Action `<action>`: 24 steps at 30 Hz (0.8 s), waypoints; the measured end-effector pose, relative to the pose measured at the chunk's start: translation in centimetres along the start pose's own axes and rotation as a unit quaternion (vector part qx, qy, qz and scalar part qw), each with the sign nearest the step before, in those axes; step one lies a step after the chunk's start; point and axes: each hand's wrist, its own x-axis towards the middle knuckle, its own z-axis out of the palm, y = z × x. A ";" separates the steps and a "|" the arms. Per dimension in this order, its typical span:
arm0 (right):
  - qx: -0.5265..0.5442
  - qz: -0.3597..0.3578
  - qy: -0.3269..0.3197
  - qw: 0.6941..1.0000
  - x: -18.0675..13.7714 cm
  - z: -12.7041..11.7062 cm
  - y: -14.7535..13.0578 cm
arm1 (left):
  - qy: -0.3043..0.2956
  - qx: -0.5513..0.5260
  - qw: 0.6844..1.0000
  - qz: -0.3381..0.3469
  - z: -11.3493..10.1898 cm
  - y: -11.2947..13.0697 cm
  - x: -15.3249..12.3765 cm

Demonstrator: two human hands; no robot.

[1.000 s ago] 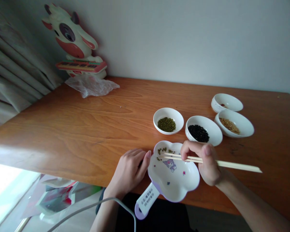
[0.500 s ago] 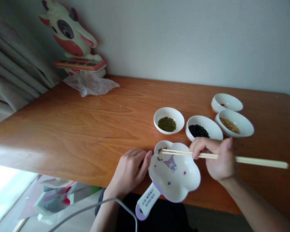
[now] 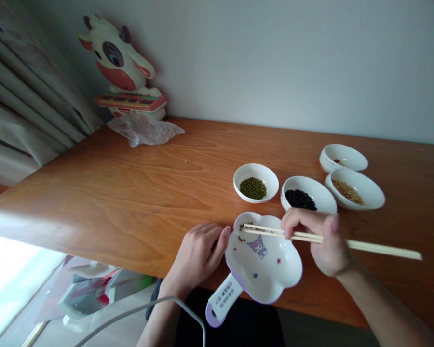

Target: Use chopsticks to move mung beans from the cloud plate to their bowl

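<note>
- My right hand [image 3: 323, 243] pinches a pair of wooden chopsticks [image 3: 379, 249]: thumb on top, fingers curled round them, grip near the middle of the sticks.
- The chopsticks lie nearly level. The back ends stick out to my right over the table, and the tips sit close together over the far left lobe of the dish.
- I can't tell if the tips hold a bean, it's too small.
- A few loose green beans [image 3: 240, 237] lie in that same lobe, right by the tips.
- The dish [image 3: 292, 272] is white, flower-shaped, with a purple rim and a cartoon print inside. It sits at the near table edge, between my two hands.
- Its labelled handle [image 3: 222, 301] sticks out past the table edge toward me.
- My left hand [image 3: 198, 255] lies palm down on the table, fingers together and loosely bent, holding nothing. The fingertips touch the dish's left rim.
- Just beyond the dish is a white bowl of green beans [image 3: 238, 176].
- Right of it, behind my right hand, is a white bowl of black beans [image 3: 325, 198].
- Further right is a white bowl of yellow beans [image 3: 374, 196].
- Behind that one, a fourth white bowl [image 3: 347, 155] has only a tiny reddish bit inside.
- All of it stands on a wooden table [image 3: 130, 193].
- At the far left corner is a cow toy [image 3: 125, 72] with a crumpled plastic bag [image 3: 146, 131] at its base.
- A curtain [image 3: 29, 96] hangs on the left.
- A grey cable [image 3: 148, 308] loops below the table edge by my left wrist.
</note>
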 end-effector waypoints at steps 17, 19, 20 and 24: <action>-0.029 -0.001 -0.073 0.997 -0.8 1.4 0.8 | -0.001 -0.008 1.000 -0.016 -0.1 0.1 -0.1; -0.026 0.002 -0.070 0.997 -0.8 1.5 0.9 | -0.003 -0.011 1.000 -0.017 -0.1 0.1 0.0; -0.024 0.002 -0.067 0.997 -0.8 1.6 0.9 | -0.002 -0.012 1.000 -0.016 -0.1 0.1 0.0; 0.001 0.000 -0.044 0.999 -0.7 1.8 0.7 | 0.000 -0.010 1.000 -0.013 0.0 0.0 0.2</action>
